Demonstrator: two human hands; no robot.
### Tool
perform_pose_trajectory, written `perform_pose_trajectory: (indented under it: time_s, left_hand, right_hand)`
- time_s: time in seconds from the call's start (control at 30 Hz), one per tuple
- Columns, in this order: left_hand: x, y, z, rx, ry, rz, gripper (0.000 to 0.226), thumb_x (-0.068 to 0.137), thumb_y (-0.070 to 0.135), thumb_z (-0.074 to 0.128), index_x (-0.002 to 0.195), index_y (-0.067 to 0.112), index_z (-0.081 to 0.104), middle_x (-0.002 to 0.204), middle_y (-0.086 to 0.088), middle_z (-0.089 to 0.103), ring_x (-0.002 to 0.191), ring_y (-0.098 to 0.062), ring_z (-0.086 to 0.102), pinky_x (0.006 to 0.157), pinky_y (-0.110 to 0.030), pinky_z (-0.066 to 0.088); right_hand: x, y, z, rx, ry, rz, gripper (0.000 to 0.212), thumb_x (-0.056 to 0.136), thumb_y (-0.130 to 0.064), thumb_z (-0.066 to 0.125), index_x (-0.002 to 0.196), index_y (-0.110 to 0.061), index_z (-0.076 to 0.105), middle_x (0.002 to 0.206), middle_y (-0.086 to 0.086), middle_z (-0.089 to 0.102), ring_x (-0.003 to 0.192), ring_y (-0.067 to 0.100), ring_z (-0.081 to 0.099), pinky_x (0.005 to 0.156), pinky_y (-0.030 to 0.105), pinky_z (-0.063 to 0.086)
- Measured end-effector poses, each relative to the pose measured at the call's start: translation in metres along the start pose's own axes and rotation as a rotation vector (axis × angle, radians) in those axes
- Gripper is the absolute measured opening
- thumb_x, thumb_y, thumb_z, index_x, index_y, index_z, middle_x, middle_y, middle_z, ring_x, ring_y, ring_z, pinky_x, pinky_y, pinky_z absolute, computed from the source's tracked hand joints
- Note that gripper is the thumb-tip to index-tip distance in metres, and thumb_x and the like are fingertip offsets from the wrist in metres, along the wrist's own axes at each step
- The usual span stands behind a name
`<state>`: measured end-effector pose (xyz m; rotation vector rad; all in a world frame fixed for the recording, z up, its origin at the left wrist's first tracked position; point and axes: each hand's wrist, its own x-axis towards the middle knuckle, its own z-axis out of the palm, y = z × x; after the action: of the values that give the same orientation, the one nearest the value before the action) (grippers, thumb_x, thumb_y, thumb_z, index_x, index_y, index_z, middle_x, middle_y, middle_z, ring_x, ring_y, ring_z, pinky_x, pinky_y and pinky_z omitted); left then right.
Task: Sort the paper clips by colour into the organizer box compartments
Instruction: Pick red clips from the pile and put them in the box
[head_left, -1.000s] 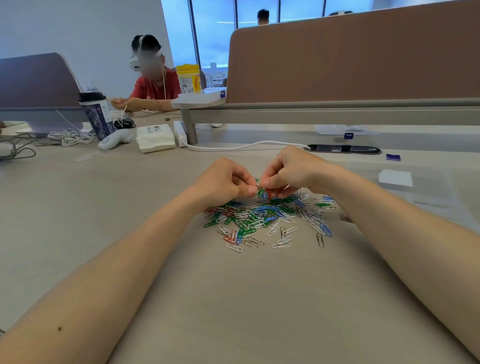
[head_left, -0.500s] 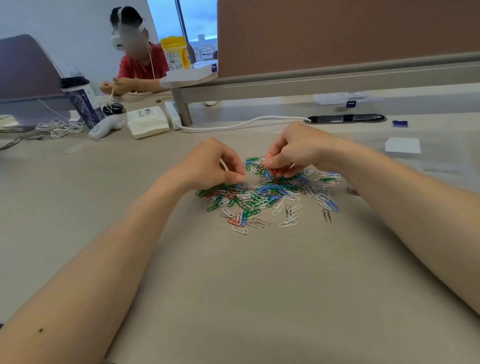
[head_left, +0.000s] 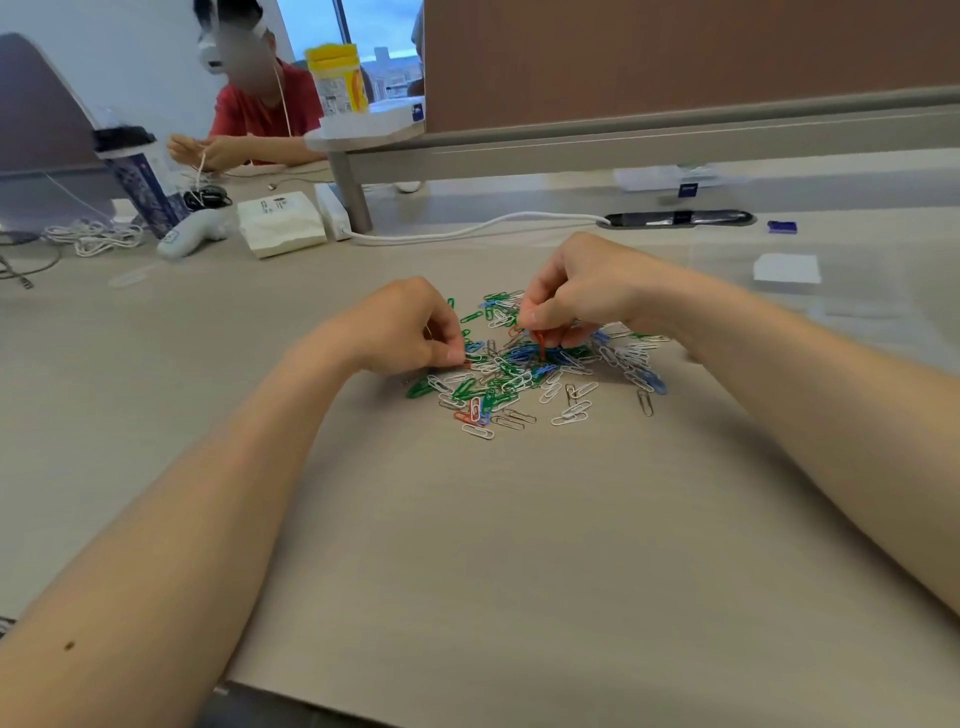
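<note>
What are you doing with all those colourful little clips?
A person is picking through a pile of paper clips lying on the table. The right hand pinches a red clip that stands on end at the top of the heap. The left hand has its fingers curled at the pile's left edge; whether it holds a clip is hard to tell. Green, blue, white and red clips lie all mixed together.

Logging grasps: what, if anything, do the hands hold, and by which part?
Right hand pinches a red paper clip by its upper end. Left hand touches the pile; a hold cannot be told.
</note>
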<state>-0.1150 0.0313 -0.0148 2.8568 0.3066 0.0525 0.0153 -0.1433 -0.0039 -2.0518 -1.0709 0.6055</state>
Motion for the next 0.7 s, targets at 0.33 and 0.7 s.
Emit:
perform_pose_trajectory:
  time_s: [0.33,0.7]
  left_hand:
    - [-0.0005,-0.0020,-0.0007,-0.038,0.017,0.022,0.014,0.082,0.008,0.075,0.089,0.019,0.076,0.076,0.004,0.072,0.062,0.005,0.060,0.061,-0.008,0.046]
    - [-0.0013,0.0019,0.0048,0.046,-0.019,0.020,0.006,0.084,0.010,0.072,0.084,0.016,0.075,0.082,0.001,0.072,0.077,-0.015,0.064,0.074,-0.028,0.052]
  right_hand:
    - [-0.0006,0.0059,-0.0010,0.001,0.001,-0.012,0.009,0.091,-0.007,0.066,0.086,-0.003,0.073,0.060,-0.002,0.068,0.061,0.011,0.065,0.056,0.021,0.053]
    - [-0.0052,0.0033,-0.0013,0.002,0.012,-0.016,0.009,0.091,-0.008,0.066,0.087,-0.005,0.073,0.059,-0.005,0.068,0.060,0.010,0.066,0.055,0.021,0.053]
